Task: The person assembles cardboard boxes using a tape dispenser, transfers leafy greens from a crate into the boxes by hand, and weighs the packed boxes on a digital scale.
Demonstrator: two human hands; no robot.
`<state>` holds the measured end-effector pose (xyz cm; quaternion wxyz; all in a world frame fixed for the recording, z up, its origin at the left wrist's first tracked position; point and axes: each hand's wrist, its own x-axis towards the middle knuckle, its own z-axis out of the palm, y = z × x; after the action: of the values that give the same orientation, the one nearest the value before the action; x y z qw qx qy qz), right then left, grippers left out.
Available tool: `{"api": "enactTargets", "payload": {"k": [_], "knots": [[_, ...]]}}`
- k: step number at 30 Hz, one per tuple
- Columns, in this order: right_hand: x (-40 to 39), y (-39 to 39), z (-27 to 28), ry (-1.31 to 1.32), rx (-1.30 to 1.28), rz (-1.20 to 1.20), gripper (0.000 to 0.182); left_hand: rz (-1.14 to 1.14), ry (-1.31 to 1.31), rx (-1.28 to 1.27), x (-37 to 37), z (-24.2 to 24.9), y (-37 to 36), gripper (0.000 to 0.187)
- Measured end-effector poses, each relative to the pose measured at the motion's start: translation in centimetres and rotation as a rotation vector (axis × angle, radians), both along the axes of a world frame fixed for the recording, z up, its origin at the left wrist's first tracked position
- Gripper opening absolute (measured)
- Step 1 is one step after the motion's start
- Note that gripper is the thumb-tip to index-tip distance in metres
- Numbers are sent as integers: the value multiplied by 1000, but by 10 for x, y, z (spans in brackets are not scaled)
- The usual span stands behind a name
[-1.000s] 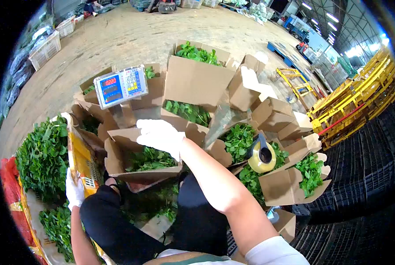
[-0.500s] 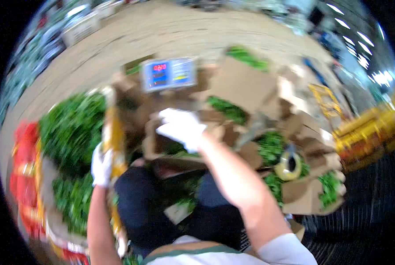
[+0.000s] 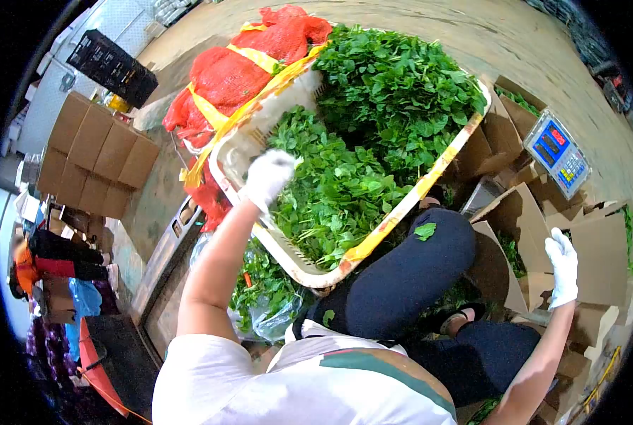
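Note:
My left hand (image 3: 268, 177), in a white glove, is over the near-left part of a white plastic crate (image 3: 225, 164), at the edge of the leafy greens (image 3: 330, 191). Its fingers look curled in, and anything inside them is hidden. A second, taller heap of greens (image 3: 408, 92) fills the far side of the crate. On the right, my gloved right hand (image 3: 563, 269) is beside an open cardboard box (image 3: 518, 219) with greens inside. Its fingers are stretched out and hold nothing.
A scale display (image 3: 558, 154) with red digits stands beyond the boxes. Red mesh sacks (image 3: 235, 74) lie against the crate's far-left side. Stacked cartons (image 3: 93, 156), a black crate (image 3: 112, 67) and a person in orange (image 3: 24, 265) are at left. Bagged greens (image 3: 267, 290) lie beside my leg.
My view has swung left, bringing the whole crate to the middle. My left hand has gone from the crate's rim to the greens inside. My right hand is now beside the box, fingers extended.

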<state>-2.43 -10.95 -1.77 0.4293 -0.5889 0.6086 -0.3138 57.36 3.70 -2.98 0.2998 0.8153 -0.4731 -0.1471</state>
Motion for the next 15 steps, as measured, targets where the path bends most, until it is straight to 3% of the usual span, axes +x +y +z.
{"api": "enactTargets", "payload": {"k": [2,3,5,6,9,11,15], "knots": [[3,1,4,36,29,-4,46,-178,37,483,-25,0,9,27],[8,4,8,39,29,8,46,-188,96,597,-41,-5,15,37],[19,9,14,52,50,-21,45,-362,-93,695,-65,-33,17,65],[18,9,14,57,59,-14,45,-398,-157,754,-85,-29,14,68],[16,7,11,36,68,-3,44,-419,-412,879,-120,-61,7,63],[15,5,10,42,79,9,43,-422,-436,952,-129,-63,-1,59],[15,6,12,47,125,83,42,-643,-597,1112,-136,-62,-16,30]]}}
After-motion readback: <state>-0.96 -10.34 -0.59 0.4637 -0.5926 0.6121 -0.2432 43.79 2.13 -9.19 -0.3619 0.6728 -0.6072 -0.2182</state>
